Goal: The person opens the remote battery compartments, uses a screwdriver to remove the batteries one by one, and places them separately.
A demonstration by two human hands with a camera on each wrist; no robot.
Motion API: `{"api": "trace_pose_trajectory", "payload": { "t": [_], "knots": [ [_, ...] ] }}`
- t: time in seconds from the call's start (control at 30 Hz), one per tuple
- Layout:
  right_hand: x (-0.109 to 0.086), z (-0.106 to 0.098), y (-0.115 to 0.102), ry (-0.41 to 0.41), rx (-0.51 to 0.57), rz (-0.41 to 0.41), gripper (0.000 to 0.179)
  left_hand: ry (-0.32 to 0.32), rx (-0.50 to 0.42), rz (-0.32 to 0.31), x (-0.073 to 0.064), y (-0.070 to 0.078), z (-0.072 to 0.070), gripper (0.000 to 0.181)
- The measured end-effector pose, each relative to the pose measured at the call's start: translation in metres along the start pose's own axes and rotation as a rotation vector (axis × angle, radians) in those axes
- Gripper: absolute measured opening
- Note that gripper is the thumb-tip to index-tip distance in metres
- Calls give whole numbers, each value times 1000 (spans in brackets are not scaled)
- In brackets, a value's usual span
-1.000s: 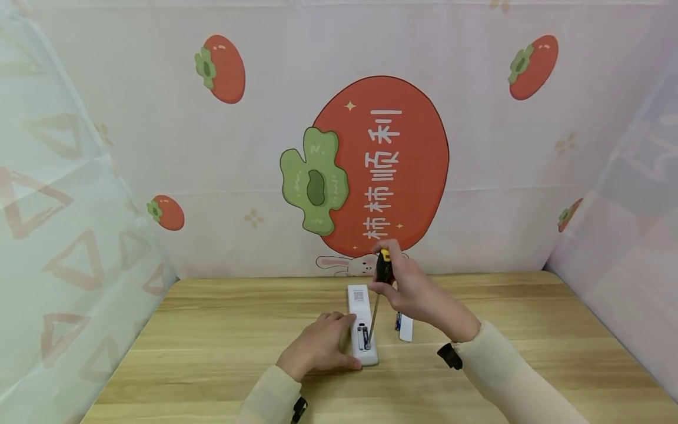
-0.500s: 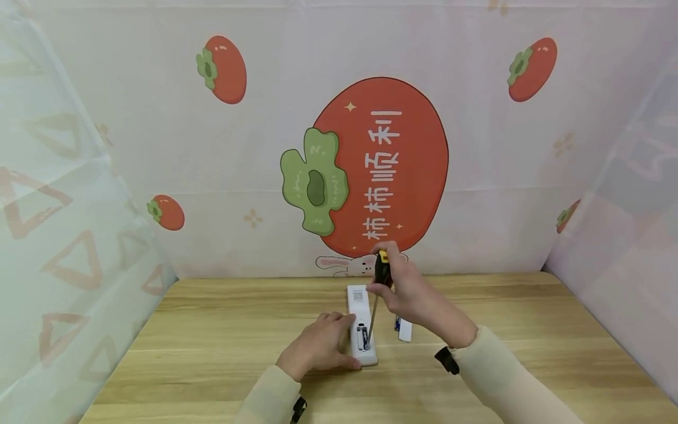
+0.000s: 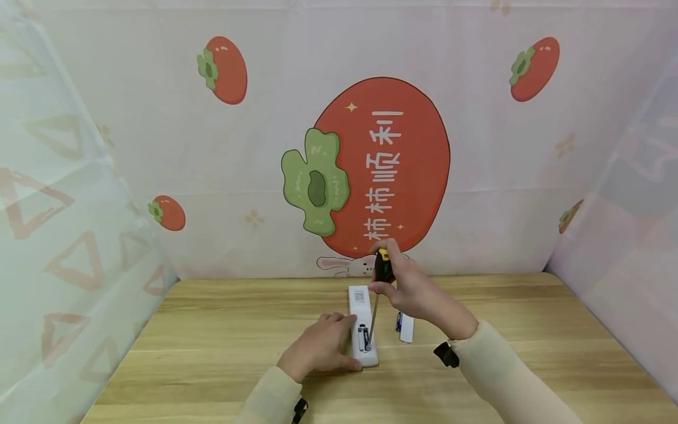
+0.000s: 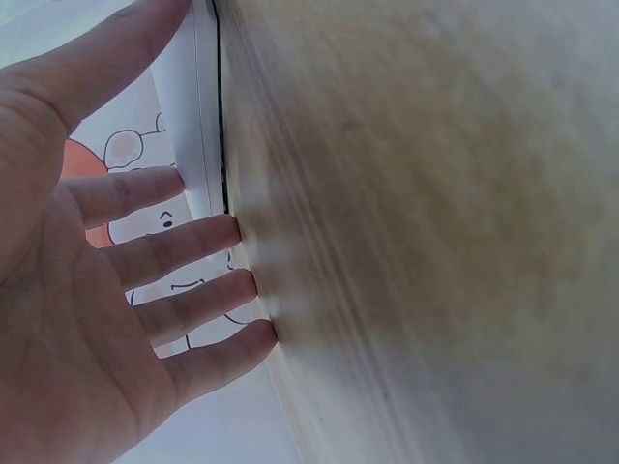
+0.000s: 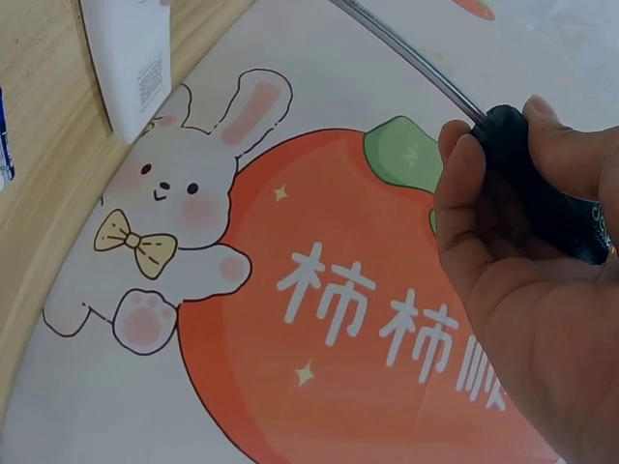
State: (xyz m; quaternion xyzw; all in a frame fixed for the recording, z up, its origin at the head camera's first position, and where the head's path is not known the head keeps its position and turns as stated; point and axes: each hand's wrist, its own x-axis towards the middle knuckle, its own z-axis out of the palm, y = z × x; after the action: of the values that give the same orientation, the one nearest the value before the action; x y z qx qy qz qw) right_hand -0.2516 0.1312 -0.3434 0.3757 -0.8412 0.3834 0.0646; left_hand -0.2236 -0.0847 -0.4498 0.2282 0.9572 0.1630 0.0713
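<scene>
Steadying left grip (image 3: 320, 343): fingers spread, touching remote (image 3: 360, 305).
Remote: far end near tabletop (image 3: 238, 312) far edge.
Right grip (image 3: 406, 284): wrapped round screwdriver (image 3: 382, 270)!
Tip (image 3: 369, 345): at battery (image 3: 366, 334); steady, gentle pressure suits.

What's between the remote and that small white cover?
In the head view, a blue battery lies there, close beside the white cover, with bare wood tabletop between it and the remote.
</scene>
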Motion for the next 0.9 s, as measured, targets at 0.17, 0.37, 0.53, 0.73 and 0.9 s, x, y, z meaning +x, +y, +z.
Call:
{"api": "trace_pose_trajectory", "payload": {
  "t": [0.17, 0.37, 0.53, 0.73, 0.9],
  "knots": [
    [-1, -1, -2, 18, -31, 5, 62, -1, 4, 2, 1, 0, 0, 93],
    [-5, 1, -8, 25, -149, -80, 64, 3, 8, 13, 0, 0, -1, 93],
    [-7, 4, -8, 55, -170, -92, 65, 2, 10, 8, -1, 1, -1, 93],
    [-10, 1, -5, 57, -102, -77, 65, -1, 11, -4, 0, 1, -1, 94],
    [-16, 1, -6, 54, -97, -133, 69, -6, 7, -5, 1, 2, -2, 93]
  ]
}}
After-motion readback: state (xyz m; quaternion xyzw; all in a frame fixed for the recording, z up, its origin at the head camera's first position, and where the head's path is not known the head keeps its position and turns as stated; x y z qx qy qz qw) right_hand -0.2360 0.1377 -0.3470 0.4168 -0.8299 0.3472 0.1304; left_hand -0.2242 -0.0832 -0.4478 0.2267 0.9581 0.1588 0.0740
